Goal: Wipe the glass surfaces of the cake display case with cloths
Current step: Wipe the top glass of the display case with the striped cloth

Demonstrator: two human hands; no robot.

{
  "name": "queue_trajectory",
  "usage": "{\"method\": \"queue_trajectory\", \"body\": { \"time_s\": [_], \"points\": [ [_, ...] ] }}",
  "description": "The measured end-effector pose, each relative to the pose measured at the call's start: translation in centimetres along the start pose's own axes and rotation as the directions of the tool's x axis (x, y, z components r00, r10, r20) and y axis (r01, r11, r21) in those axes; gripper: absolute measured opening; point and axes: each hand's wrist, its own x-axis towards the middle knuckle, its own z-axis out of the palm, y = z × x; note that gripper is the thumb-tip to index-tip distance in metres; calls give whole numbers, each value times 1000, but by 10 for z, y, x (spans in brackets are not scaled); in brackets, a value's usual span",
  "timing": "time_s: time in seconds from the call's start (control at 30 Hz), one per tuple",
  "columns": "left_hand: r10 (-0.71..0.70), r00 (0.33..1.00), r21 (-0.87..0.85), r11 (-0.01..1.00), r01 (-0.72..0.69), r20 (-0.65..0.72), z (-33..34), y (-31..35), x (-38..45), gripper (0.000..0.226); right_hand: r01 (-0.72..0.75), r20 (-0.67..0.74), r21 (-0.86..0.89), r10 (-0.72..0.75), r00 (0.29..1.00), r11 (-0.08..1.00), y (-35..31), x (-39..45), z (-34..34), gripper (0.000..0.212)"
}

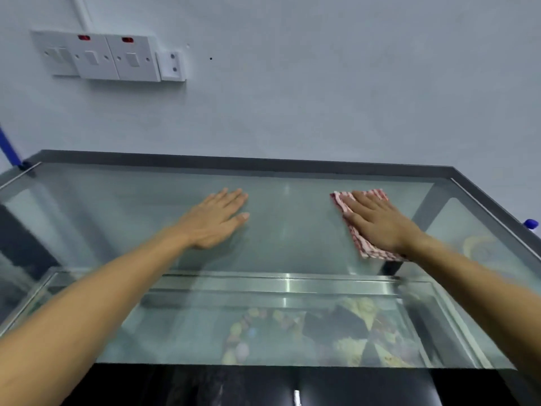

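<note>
The glass top of the cake display case (289,227) stretches across the view, framed in grey metal. My left hand (215,221) lies flat on the glass left of centre, fingers straight, holding nothing. My right hand (377,222) presses flat on a red-and-white checked cloth (363,250) spread on the glass at the right. The cloth shows beyond my fingertips and under my wrist. Cakes (336,332) with colourful toppings are visible through the glass below.
A pale wall stands right behind the case, with a row of white switches and sockets (108,57) at upper left. A blue cap (531,223) peeks past the right edge of the case. A blue strip (10,149) runs at far left. The case's dark front (263,385) is below.
</note>
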Motion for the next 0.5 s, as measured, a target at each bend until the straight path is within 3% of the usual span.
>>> {"method": "queue_trajectory", "body": {
  "time_s": [0.07,0.1,0.2,0.27,0.33,0.37,0.4,0.5],
  "points": [
    [-9,1000,-28,1000,9,2,-1,3,-1,62,-128,-63,25,129,990,992,-37,27,7,69],
    [-11,1000,-55,998,11,4,-3,4,-1,61,-112,-70,34,114,991,993,-69,32,9,63],
    [-45,999,-102,994,45,-2,-3,3,-11,58,172,-32,37,-170,985,984,-165,-12,26,65],
    [-42,999,-73,996,43,10,-2,-3,-22,59,453,-35,-3,-453,891,892,-189,-81,32,63],
    [-27,999,-21,999,28,24,-1,-10,-36,63,644,33,7,-644,764,765,-166,-139,28,56],
    [-22,999,-2,1000,22,31,0,-13,-43,65,657,67,16,-656,752,754,-140,-149,24,56],
    [-19,999,10,1000,19,32,0,-15,-51,66,607,77,1,-606,792,794,-111,-147,19,55],
    [-21,999,6,1000,21,24,0,-15,-62,65,229,59,-39,-226,972,973,-43,-99,9,68]
  ]
}}
